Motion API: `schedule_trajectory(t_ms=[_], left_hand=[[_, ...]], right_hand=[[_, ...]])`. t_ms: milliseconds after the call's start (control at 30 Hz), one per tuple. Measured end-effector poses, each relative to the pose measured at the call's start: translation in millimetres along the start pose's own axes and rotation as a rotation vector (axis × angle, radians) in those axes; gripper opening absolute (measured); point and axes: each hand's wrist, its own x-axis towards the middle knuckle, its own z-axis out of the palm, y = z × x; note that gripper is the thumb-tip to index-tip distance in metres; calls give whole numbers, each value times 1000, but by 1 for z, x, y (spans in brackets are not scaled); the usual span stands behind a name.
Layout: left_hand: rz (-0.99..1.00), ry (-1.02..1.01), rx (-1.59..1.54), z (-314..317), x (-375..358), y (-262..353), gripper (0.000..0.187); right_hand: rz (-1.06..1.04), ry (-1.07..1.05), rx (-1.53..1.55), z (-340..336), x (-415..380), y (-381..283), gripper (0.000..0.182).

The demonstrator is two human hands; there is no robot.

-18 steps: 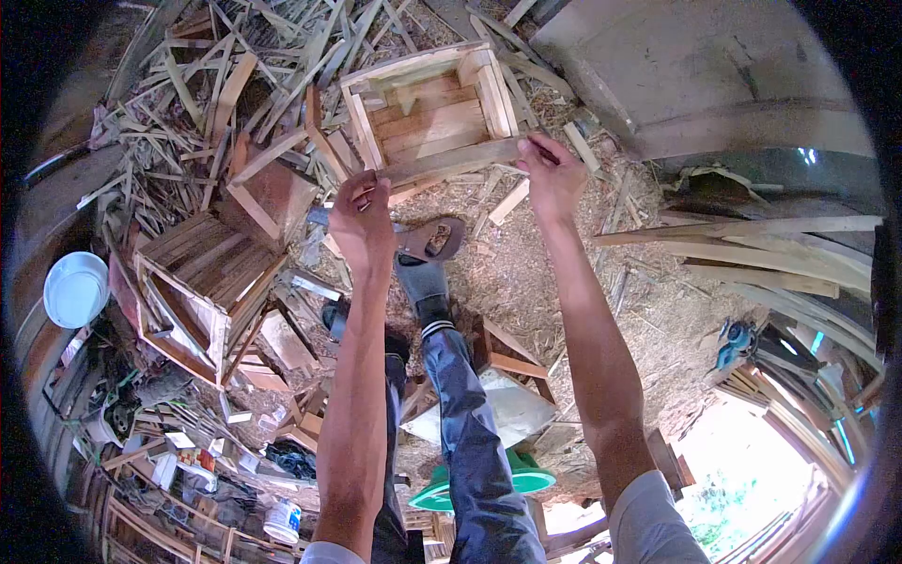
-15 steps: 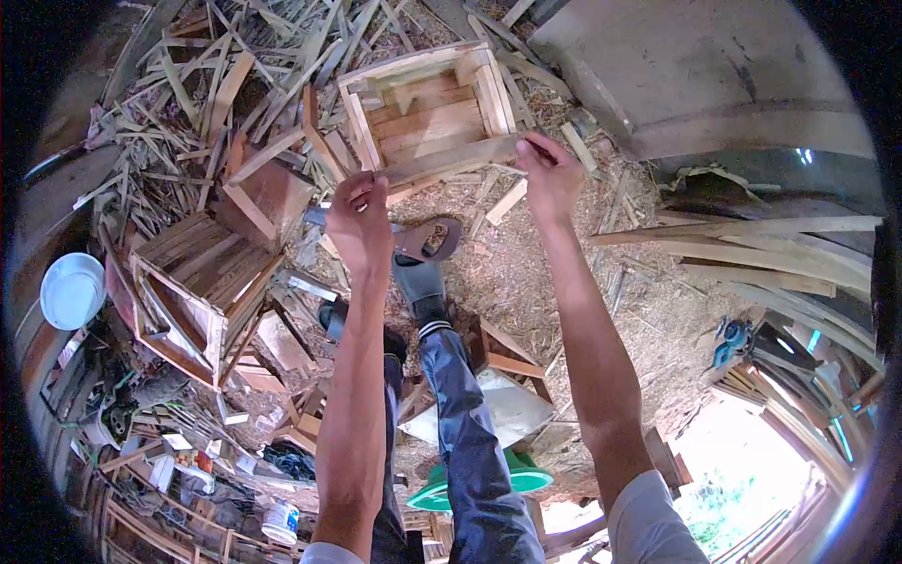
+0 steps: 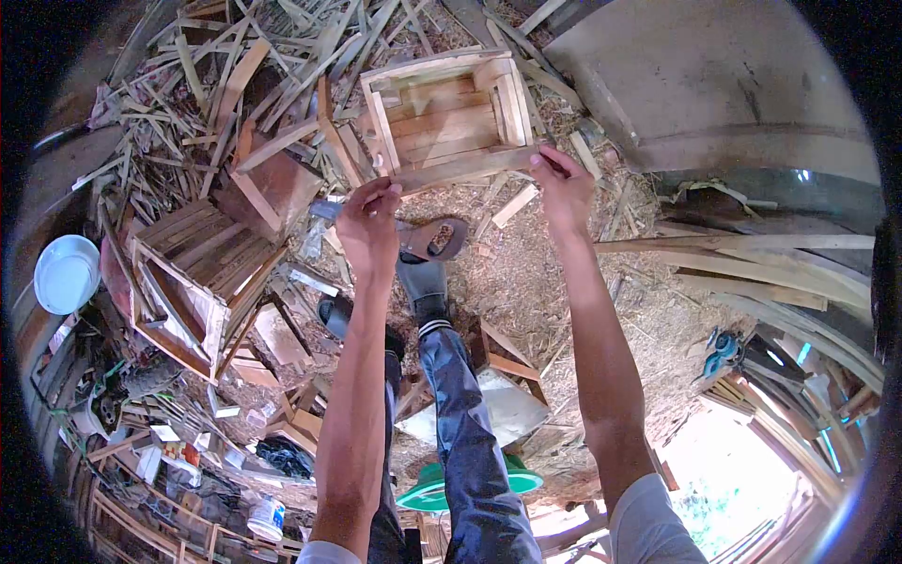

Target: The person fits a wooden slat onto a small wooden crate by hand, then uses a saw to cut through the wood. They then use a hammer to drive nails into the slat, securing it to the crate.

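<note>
A wooden slat [image 3: 462, 170] spans the near side of a rectangular wooden box [image 3: 434, 68], overlapping its near edge in this view. My left hand [image 3: 369, 218] pinches the slat's left end between thumb and fingers. At the other end, by the box's near right corner, my right hand [image 3: 566, 193] is closed on the same slat. The box sits on the ground with its open side toward me, showing a planked inside. My sandalled foot [image 3: 427, 273] is planted just below the slat.
Scrap wood strips [image 3: 282, 70] pile up at the upper left. A second wooden crate [image 3: 193, 282] stands left, near a white basin [image 3: 68, 274]. Long boards [image 3: 752, 254] lie at the right, beside a blue tool [image 3: 722, 352]. A green basin [image 3: 427, 491] is behind my legs.
The view has shifted a little, so box, slat and hands appear farther right and slightly lower. Both hands keep their grip at the slat's ends.
</note>
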Motion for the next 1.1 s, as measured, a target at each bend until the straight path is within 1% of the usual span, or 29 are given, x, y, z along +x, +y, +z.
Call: schedule_trajectory(t_ms=[67,100,167,200,267,300,367,400,467,500,567,600,667,700,767,800,833,867,900,933,967,1000,1033,1067,1100], left_hand=[[7,-47,-109,-1,-2,1,25],[6,-45,-109,-3,-1,-3,25],[83,-89,-96,-5,2,-15,29],[80,-86,-97,-6,1,-14,29],[65,-155,-151,-8,2,-12,35],[66,-154,-153,-9,2,-11,35],[31,-196,-48,-13,4,-11,38],[32,-195,-47,-15,3,-2,38],[-108,-312,-22,-17,-3,20,40],[-108,-313,-22,-19,-4,21,40],[51,-350,91,-24,-1,22,40],[55,-350,91,-25,-2,20,40],[-28,-590,118,-24,-3,14,38],[-26,-591,119,-21,-7,20,38],[-366,-586,-247,-3,-23,36,38],[-343,-515,-442,6,-31,36,40],[-339,-515,-445,13,-33,30,40],[-309,-534,-568,19,-36,23,38],[-281,-553,-692,24,-38,21,36],[-293,-536,-560,27,-40,20,29],[-298,-539,-565,29,-42,17,29],[-293,-579,-502,30,-41,14,26],[-287,-618,-436,28,-40,11,23],[-289,-616,-432,25,-37,8,23],[-291,-502,-427,22,-34,14,20]], right_hand=[[2,-12,16,0,4,7,27],[2,-14,15,1,1,1,27],[89,-1,73,3,-5,-15,27],[90,-4,70,3,-4,-10,27],[51,-28,87,2,1,-3,29],[48,-29,86,2,-1,-8,29],[-119,-26,-29,-1,-7,-17,34],[-119,-27,-28,1,-11,-25,34],[-25,-53,380,5,-19,-49,38],[-25,-52,379,4,-21,-59,38],[7,-253,539,5,-24,-76,44],[3,-254,540,9,-28,-77,44],[31,-417,556,20,-39,-77,49],[29,-416,558,23,-47,-78,49],[-120,-483,-146,26,-66,-77,53],[-124,-484,-145,26,-78,-76,53],[24,-485,-78,24,-89,-73,52],[173,-485,-12,22,-96,-69,52],[171,-483,-16,19,-100,-63,52],[212,-498,165,15,-102,-56,51],[254,-511,349,11,-103,-47,50],[209,-488,327,9,-101,-47,45],[212,-488,328,5,-97,-47,45],[229,-482,259,-1,-92,-47,42],[245,-475,189,-5,-85,-51,40]])
